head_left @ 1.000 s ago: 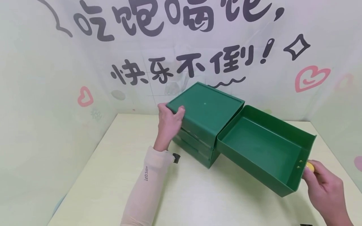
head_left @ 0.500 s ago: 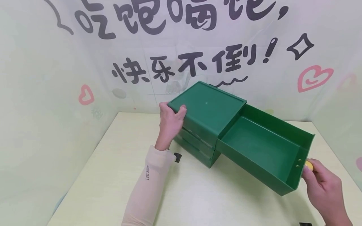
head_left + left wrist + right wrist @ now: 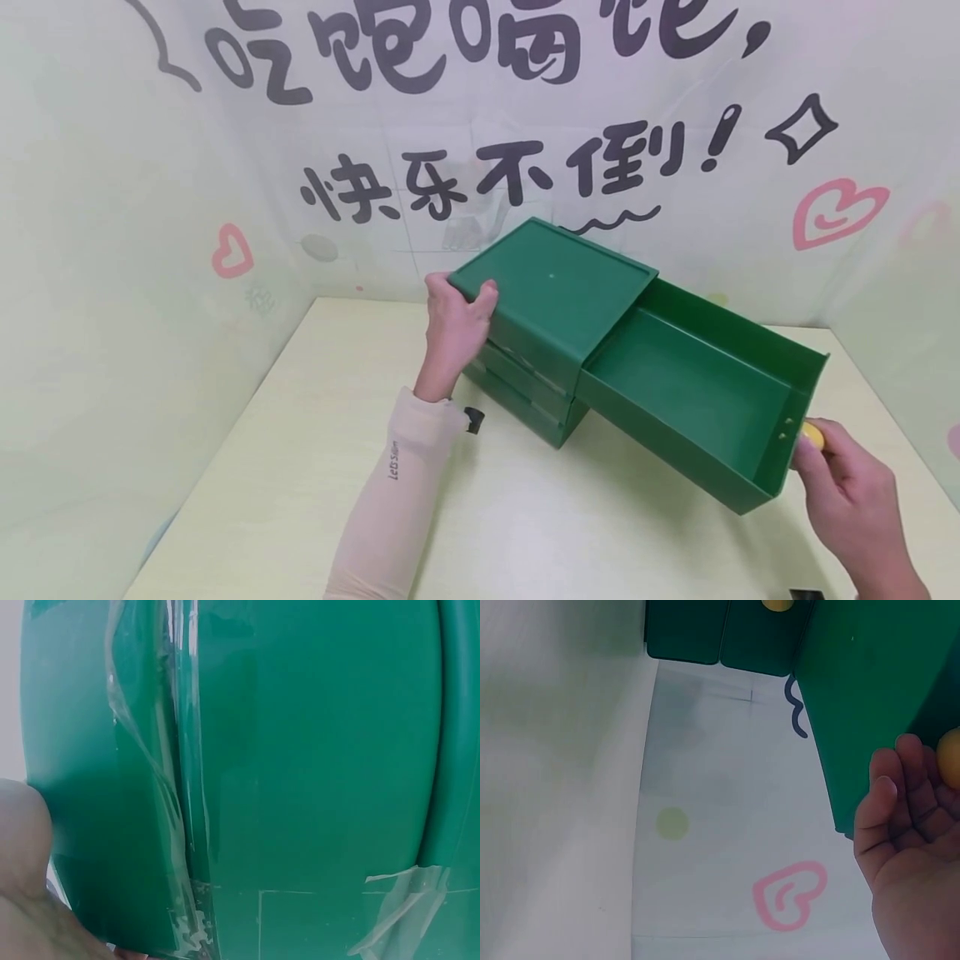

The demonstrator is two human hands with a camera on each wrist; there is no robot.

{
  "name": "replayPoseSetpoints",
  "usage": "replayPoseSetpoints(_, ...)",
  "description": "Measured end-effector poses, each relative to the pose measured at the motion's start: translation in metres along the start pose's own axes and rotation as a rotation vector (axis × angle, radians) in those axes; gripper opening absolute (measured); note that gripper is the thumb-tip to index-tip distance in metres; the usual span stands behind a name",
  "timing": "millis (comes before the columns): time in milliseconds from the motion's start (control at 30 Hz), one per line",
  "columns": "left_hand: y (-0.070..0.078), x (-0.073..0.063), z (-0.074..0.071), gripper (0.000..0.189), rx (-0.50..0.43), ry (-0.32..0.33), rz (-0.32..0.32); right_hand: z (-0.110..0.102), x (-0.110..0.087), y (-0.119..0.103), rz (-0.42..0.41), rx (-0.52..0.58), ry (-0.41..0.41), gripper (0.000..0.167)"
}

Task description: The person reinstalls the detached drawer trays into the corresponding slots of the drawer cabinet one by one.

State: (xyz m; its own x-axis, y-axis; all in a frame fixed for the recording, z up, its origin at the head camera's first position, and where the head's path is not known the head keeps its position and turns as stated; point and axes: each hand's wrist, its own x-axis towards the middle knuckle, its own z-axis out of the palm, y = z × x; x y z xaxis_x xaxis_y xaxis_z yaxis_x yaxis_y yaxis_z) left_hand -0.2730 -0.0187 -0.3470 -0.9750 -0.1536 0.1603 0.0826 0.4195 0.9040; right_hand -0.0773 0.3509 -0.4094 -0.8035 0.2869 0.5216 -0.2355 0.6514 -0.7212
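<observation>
A green plastic drawer cabinet stands on the table. My left hand grips its left end, thumb on the top edge. In the left wrist view the cabinet's green wall fills the picture, with clear tape along a seam. An empty green drawer juts from the top slot, its back part inside. My right hand pinches the yellow knob on the drawer's front. In the right wrist view, curled fingers lie beside that knob, partly cut off by the frame edge.
Below the pulled-out drawer, closed lower drawer fronts show, one with a yellow knob. A small black piece shows by the left sleeve. A printed white backdrop hangs behind the pale table.
The drawer has slid leftward, deeper into the top slot, and my right hand has moved with it on the knob. My left hand keeps its hold on the cabinet.
</observation>
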Motion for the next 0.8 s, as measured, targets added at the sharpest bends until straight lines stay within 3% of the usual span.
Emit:
replayPoseSetpoints(567,-0.003,0.000,0.001,0.059,0.002,0.016,0.018,0.009,0.003,0.000,0.031,0.065,0.057,0.012)
replayPoseSetpoints(800,-0.005,0.001,0.002,0.058,0.000,0.023,0.020,0.011,0.006,-0.006,-0.001,0.044,0.074,0.013)
